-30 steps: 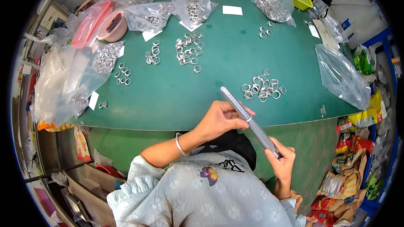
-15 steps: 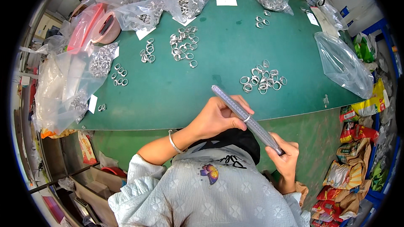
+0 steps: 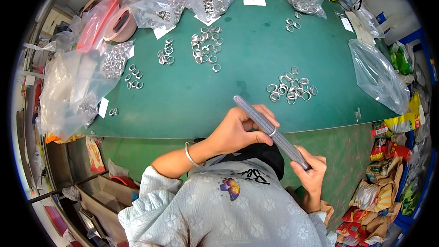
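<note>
A grey tapered ring mandrel [image 3: 256,118] with fine markings slants across in front of my body, its thin tip up and to the left. One silver ring [image 3: 273,131] sits around its shaft, a little past the middle. My left hand [image 3: 240,130] is closed there, thumb and finger on either side of the shaft at the ring. Its other fingers are partly hidden behind the mandrel. At the thick lower end, my right hand [image 3: 312,169] grips the mandrel. Beyond it, a loose cluster of silver rings [image 3: 291,86] lies on the green table [image 3: 183,105].
Smaller ring groups [image 3: 206,45] lie farther back and to the left. Clear bags of rings [image 3: 116,59], pink baskets [image 3: 98,23] and white paper slips [image 3: 254,1] line the table's edges. A clear plastic bag [image 3: 379,75] lies at right; colourful packets [image 3: 375,194] stand beside the floor.
The view has shifted slightly, so the table's things appear a little farther right. Both hands keep their hold on the mandrel, and the ring stays at about the same place on it.
</note>
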Motion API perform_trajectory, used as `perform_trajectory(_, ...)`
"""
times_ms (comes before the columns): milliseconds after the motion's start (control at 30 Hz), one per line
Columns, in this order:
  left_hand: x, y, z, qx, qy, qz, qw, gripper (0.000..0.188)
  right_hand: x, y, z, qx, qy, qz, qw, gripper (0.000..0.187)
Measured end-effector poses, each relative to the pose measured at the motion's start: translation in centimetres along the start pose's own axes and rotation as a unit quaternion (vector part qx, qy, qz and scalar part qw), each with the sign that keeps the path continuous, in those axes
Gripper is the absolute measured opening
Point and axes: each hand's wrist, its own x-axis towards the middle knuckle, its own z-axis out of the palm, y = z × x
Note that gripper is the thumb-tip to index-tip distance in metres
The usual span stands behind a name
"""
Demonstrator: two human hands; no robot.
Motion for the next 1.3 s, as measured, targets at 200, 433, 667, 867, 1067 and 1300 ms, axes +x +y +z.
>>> perform_trajectory(200,-0.12,0.23,0.25,0.022,-0.008,0.002,1.0,0.028,-0.01,0.58,-0.17,0.005,-0.002,-0.016,1.0,0.037)
perform_trajectory(433,-0.13,0.39,0.55,0.012,0.007,-0.069,0.998,0.03,-0.11,0.48,0.12,0.02,-0.014,0.001,1.0,0.037)
perform_trajectory(667,-0.51,0.5,-0.09,0.006,-0.056,0.003,0.998,0.031,0.04,0.51,0.33,0.045,-0.005,-0.007,0.999,0.037)
perform_trajectory(867,-0.77,0.24,0.02,0.015,-0.052,0.013,0.998,0.027,-0.17,1.08,0.12,0.051,-0.017,-0.013,0.998,0.037)
perform_trajectory(1067,-0.57,0.49,0.08,0.012,-0.054,-0.003,0.998,0.026,-0.17,1.07,0.0,0.046,-0.016,-0.013,0.999,0.037)
perform_trajectory(1300,-0.79,0.08,-0.26,0.045,-0.024,0.05,0.997,0.026,-0.1,1.07,0.52,0.053,-0.016,-0.011,0.998,0.038)
